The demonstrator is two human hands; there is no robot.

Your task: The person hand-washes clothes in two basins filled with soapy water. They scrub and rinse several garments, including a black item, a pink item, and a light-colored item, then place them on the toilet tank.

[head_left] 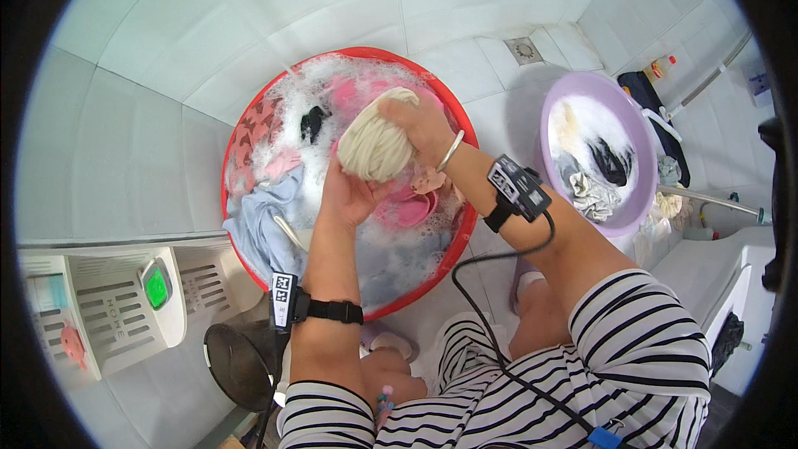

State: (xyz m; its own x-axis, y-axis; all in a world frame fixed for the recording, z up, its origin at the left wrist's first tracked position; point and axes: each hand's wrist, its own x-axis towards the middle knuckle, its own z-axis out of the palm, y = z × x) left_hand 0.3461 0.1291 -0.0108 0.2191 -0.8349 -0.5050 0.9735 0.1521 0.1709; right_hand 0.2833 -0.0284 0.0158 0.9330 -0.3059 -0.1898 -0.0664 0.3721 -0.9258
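Above the soapy water in a large red basin [472, 129], both hands hold a cream, rounded, ribbed item [376, 148]; its exact kind is unclear, though it looks like fabric. My left hand [351, 194] supports it from below, fingers partly hidden behind it. My right hand [424, 126] grips its upper right side, with the fingertips reaching over its edge. Under and around the hands, suds cover pink cloth [407, 209], a light blue garment [270, 212], a patterned red-pink piece [256, 129] and a small black piece [312, 123]. A white curved handle [289, 233] lies by the left forearm.
To the right stands a lavender tub [550, 150] with foam, black cloth [611, 162] and pale cloth [593, 197]. White slotted baskets [112, 316] hang at the left wall above a dark bucket [241, 362]. A floor drain [523, 51] lies behind. A black cable [474, 299] hangs from my right forearm.
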